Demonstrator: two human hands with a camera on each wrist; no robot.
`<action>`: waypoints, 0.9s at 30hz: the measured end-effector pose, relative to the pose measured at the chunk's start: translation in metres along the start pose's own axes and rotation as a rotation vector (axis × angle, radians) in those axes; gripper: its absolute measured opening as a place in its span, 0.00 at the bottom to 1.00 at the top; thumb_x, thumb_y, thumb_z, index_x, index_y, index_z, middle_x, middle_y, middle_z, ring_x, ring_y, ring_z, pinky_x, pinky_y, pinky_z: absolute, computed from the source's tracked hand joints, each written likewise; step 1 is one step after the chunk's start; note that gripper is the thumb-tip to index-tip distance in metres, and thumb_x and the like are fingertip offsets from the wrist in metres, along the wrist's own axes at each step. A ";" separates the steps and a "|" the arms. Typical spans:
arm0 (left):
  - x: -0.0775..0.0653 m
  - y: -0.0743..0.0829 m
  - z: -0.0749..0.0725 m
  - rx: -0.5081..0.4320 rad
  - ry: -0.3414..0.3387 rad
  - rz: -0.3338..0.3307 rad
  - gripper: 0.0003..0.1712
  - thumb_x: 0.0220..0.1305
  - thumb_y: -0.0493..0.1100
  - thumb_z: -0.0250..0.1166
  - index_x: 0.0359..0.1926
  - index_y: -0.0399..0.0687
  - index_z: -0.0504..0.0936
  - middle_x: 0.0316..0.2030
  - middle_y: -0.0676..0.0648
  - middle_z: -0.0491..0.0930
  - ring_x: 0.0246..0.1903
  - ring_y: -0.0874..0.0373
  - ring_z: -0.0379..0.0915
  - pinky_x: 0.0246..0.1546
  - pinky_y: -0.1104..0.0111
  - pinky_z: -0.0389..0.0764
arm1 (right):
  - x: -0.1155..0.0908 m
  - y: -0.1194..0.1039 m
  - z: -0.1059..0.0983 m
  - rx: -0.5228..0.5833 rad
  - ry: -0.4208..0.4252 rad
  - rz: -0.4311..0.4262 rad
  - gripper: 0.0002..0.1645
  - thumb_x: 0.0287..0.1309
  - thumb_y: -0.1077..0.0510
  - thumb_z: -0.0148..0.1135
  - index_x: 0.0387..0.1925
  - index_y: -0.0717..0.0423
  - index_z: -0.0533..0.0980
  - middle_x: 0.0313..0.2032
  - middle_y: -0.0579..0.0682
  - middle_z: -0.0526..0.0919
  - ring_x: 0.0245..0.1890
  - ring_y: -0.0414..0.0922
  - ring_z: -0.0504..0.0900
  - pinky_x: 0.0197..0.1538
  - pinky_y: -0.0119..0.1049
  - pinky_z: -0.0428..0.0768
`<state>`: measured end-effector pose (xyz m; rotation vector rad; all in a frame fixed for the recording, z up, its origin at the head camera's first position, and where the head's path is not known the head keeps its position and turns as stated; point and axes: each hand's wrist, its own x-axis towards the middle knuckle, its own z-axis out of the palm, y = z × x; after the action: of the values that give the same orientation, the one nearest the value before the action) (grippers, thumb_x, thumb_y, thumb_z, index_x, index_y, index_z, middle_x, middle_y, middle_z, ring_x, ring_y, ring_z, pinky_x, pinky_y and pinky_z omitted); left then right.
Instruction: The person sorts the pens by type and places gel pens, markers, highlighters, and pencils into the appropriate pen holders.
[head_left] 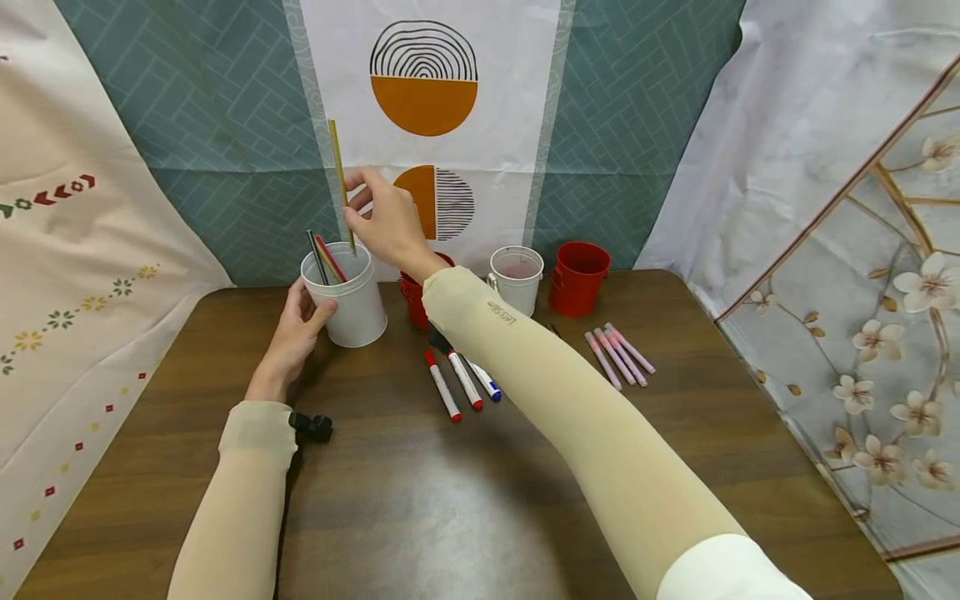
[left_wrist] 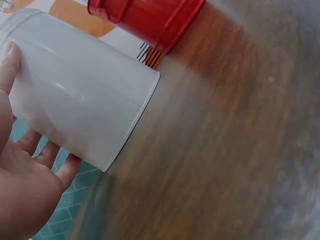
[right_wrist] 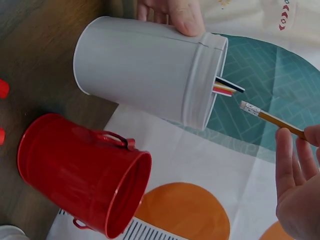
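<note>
At the back left of the table, my left hand grips a white bucket, thumb on the near side and fingers around the far side. Several pencils, dark and red among them, lean inside it. My right hand pinches a yellow pencil upright above the bucket's mouth. In the right wrist view that pencil has its white eraser end toward the bucket, just outside the rim. The left wrist view shows the bucket's side with its base near the tabletop.
A red bucket stands partly behind my right wrist. Farther right are another white bucket and a red bucket. Whiteboard markers lie mid-table, partly under my right forearm. Several pink pens lie to the right. Fabric hangs behind the table.
</note>
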<state>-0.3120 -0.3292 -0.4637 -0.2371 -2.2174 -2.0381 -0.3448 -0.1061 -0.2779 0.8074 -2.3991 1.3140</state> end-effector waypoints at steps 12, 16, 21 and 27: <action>-0.003 -0.002 -0.004 0.007 -0.007 -0.009 0.46 0.82 0.45 0.59 0.87 0.58 0.41 0.83 0.35 0.46 0.81 0.45 0.46 0.83 0.47 0.44 | -0.005 0.001 0.028 -0.064 -0.068 0.030 0.16 0.73 0.57 0.66 0.58 0.53 0.75 0.44 0.47 0.89 0.41 0.41 0.87 0.46 0.24 0.81; -0.005 -0.002 -0.004 0.011 -0.010 -0.018 0.46 0.82 0.45 0.58 0.87 0.58 0.41 0.83 0.35 0.47 0.81 0.45 0.46 0.82 0.46 0.45 | -0.009 0.006 0.036 -0.091 -0.080 0.043 0.16 0.73 0.57 0.67 0.58 0.52 0.75 0.43 0.47 0.89 0.41 0.40 0.86 0.45 0.24 0.80; -0.004 0.000 -0.002 0.022 -0.007 -0.019 0.46 0.81 0.46 0.59 0.86 0.60 0.42 0.83 0.37 0.49 0.80 0.46 0.47 0.82 0.45 0.46 | -0.014 0.011 0.042 -0.107 -0.071 0.059 0.16 0.72 0.57 0.68 0.57 0.52 0.76 0.43 0.47 0.89 0.41 0.40 0.85 0.44 0.25 0.80; 0.000 -0.001 -0.002 0.026 -0.006 -0.009 0.46 0.81 0.45 0.59 0.86 0.59 0.41 0.82 0.37 0.50 0.80 0.45 0.47 0.82 0.45 0.48 | -0.016 0.016 0.047 -0.100 -0.075 0.079 0.16 0.72 0.57 0.68 0.56 0.51 0.76 0.44 0.46 0.90 0.43 0.40 0.86 0.45 0.27 0.82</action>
<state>-0.3119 -0.3313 -0.4644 -0.2317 -2.2516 -2.0141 -0.3403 -0.1332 -0.3220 0.7539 -2.5576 1.2006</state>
